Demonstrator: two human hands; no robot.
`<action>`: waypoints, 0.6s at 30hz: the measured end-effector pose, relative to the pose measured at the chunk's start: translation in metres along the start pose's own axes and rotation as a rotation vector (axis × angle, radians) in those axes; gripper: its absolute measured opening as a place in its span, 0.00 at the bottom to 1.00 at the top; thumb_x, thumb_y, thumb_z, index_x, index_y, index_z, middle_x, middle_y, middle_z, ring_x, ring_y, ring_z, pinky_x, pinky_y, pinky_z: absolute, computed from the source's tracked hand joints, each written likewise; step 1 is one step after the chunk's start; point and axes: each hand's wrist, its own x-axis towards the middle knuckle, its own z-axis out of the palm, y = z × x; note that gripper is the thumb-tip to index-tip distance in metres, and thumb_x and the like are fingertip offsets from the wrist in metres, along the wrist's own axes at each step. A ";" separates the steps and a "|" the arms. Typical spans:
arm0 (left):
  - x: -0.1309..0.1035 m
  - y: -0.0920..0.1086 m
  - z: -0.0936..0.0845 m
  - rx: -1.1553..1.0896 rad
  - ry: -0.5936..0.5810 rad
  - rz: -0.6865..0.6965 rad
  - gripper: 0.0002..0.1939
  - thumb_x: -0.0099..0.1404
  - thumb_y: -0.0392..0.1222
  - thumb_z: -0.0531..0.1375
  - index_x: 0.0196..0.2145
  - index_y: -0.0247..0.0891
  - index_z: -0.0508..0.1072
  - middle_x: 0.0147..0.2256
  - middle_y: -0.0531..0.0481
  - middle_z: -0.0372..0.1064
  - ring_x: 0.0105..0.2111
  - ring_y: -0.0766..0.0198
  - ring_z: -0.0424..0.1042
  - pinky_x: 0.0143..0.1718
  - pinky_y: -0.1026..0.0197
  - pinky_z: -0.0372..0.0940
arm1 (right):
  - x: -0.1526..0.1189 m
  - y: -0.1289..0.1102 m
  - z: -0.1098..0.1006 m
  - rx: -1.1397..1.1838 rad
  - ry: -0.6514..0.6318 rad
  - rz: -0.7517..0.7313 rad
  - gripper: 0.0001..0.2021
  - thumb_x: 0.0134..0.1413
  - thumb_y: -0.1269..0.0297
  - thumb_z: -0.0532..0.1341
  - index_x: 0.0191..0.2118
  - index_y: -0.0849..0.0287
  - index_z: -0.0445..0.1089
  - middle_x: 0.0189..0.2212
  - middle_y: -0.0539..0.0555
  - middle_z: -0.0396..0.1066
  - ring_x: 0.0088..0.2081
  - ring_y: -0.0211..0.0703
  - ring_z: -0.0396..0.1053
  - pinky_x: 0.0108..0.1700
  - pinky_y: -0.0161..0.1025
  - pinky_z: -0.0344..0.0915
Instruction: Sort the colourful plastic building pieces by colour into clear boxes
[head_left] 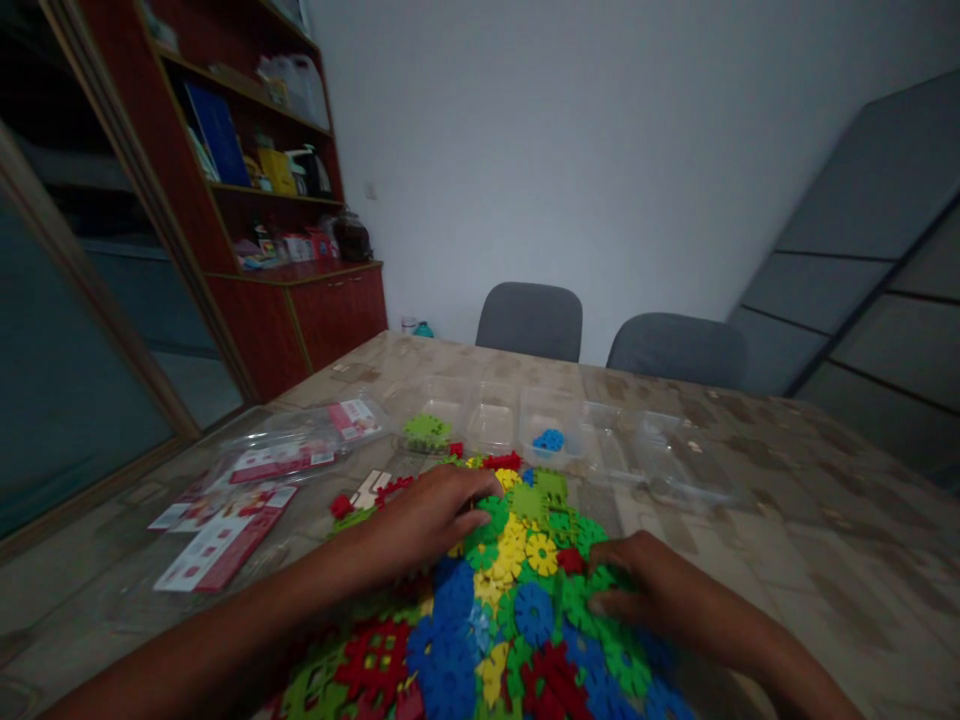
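A large pile of plastic interlocking building pieces (450, 660) in red, blue, yellow and green covers the near part of the table. My left hand (450, 500) reaches over its far left side, thumb and fingers closed around a green notched disc (491, 515). On the right edge of the pile, my right hand (630, 575) has its thumb and fingers curled on a green notched disc (581, 595); part of its grip is hidden. Yellow notched discs (541, 553) and a blue notched disc (533, 613) lie between the hands.
Several clear plastic containers (491, 415) stand in a row beyond the pile. One holds light green pieces (426, 432), another blue discs (548, 440). Clear packaging with printed cards (225, 540) lies on the left. Two grey chairs (529, 320) stand past the table's far edge.
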 end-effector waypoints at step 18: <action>0.041 -0.031 -0.030 -0.001 0.269 -0.128 0.13 0.61 0.33 0.57 0.43 0.35 0.76 0.35 0.50 0.77 0.35 0.59 0.73 0.37 0.63 0.63 | 0.028 -0.002 0.005 0.319 0.112 0.002 0.17 0.56 0.49 0.61 0.28 0.57 0.63 0.20 0.44 0.62 0.18 0.36 0.66 0.22 0.30 0.58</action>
